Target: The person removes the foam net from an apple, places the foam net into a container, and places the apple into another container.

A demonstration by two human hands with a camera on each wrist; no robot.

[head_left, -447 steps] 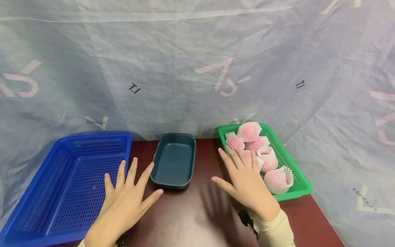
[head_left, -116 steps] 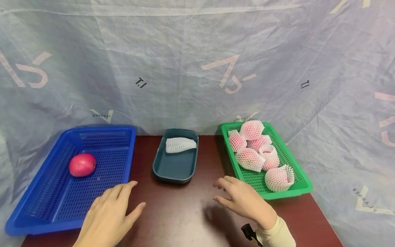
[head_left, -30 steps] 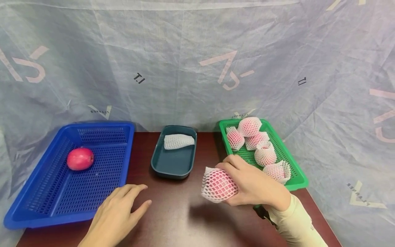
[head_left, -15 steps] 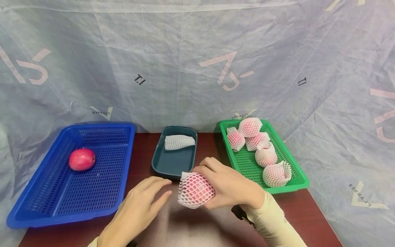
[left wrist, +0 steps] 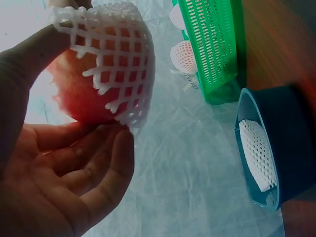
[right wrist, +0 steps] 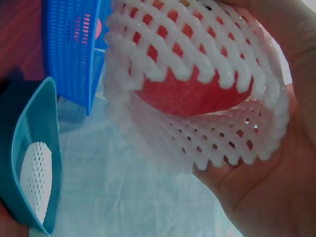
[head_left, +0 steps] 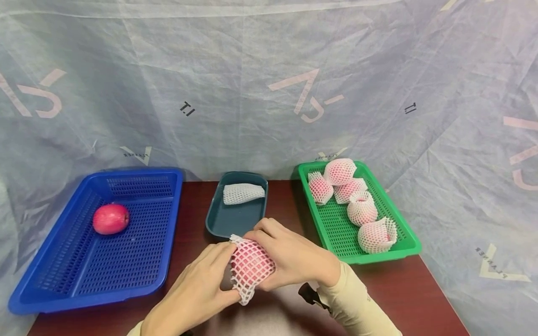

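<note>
A red apple (head_left: 254, 262) in a white foam net (left wrist: 132, 59) is held over the front middle of the table. My right hand (head_left: 294, 257) grips it from the right, fingers over the top and thumb below. My left hand (head_left: 201, 283) pinches the net's loose edge on the left side, its thumb drawing the lower end out to a point. Bare red skin shows at the net's open end in the left wrist view; the right wrist view shows the apple (right wrist: 195, 96) through another gap in the mesh. My right palm hides the apple's far side.
A bare red apple (head_left: 111, 219) lies in the blue basket (head_left: 168, 261) at left. Behind my hands, a dark teal tray (head_left: 229, 224) holds a loose foam net (head_left: 244, 193). Several netted apples (head_left: 362, 209) fill part of the green basket (head_left: 403, 240) at right. A grey cloth (head_left: 235, 93) hangs behind.
The netted apple has left the green basket and travelled left to the middle in my right hand. My left hand has come in and taken the net's edge. Earlier, a bare apple and loose net appeared.
</note>
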